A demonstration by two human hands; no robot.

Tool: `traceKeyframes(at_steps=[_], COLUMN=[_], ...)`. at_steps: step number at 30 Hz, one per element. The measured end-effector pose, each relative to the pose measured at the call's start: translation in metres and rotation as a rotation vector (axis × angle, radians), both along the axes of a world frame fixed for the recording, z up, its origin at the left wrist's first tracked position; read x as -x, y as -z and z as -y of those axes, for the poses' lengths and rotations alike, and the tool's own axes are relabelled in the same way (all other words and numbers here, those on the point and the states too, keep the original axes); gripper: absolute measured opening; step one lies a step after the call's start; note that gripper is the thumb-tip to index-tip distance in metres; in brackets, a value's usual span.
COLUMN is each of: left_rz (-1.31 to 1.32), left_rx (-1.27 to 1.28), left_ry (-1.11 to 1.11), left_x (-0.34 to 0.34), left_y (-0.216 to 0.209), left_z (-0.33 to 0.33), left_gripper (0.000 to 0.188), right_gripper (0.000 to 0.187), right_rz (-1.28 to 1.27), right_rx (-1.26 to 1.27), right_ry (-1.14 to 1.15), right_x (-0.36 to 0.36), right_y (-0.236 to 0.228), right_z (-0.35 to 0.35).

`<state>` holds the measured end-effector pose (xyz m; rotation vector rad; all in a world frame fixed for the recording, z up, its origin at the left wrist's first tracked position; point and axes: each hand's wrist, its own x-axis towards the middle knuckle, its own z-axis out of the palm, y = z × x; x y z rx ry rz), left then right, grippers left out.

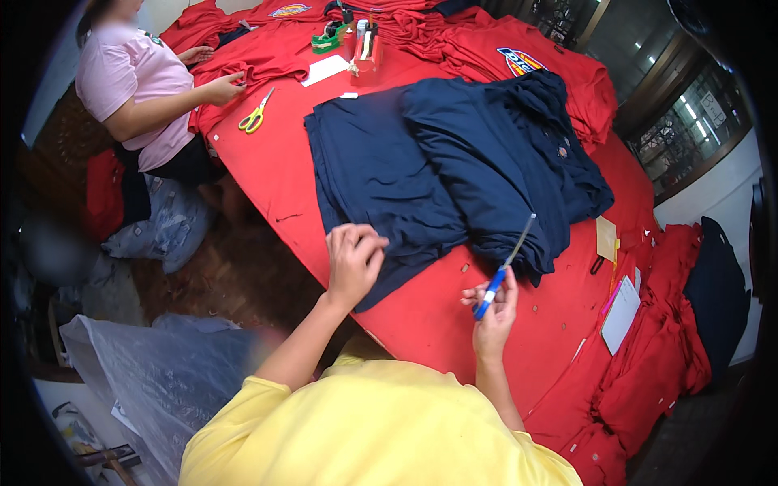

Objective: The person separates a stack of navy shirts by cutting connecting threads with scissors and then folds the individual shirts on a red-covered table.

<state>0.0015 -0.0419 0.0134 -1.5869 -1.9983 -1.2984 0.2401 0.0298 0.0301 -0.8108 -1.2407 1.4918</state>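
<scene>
Dark navy garments [381, 170] lie spread and partly folded over the red-covered table in front of me. The layer at the right is bunched into a thick fold and carries a small patch on its chest. Over the garment's near left edge is my left hand [354, 257], its fingers loosely bent and apart, with nothing visible in them. Near the fold's lower end, my right hand [496, 304] grips a blue-handled cutter knife [492, 293]. Its long thin blade points up and away, in front of the dark cloth.
Yellow-handled scissors [253, 120] lie at the far left, near a person in pink [138, 89] handling red cloth. Beyond are a green tape dispenser [328, 39] and a red holder [366, 61]. Red garments [648, 324] and a white pad [621, 314] are at right; clear plastic [162, 373] hangs left.
</scene>
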Motion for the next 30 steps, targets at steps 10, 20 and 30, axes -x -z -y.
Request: traceKeyframes(at_steps=[10,20,30], left_rz=[0.264,1.262,1.301], left_rx=[0.144,0.123,0.248], left_ry=[0.217,0.25,0.297], left_x=[-0.049,-0.062,-0.013], left_y=[0.041,0.005,0.003], left_z=[0.065,0.043,0.037], left_gripper=[0.027,0.013,0.023], right_gripper=[0.057,0.077,0.058], right_rz=[0.164,0.585,0.681], right_rx=[0.051,-0.785,-0.84], right_ry=[-0.281,-0.493,-0.885], right_x=[0.026,0.048,0.096], right_y=[0.009,-0.017,-0.053], right_z=[0.029,0.028,-0.034])
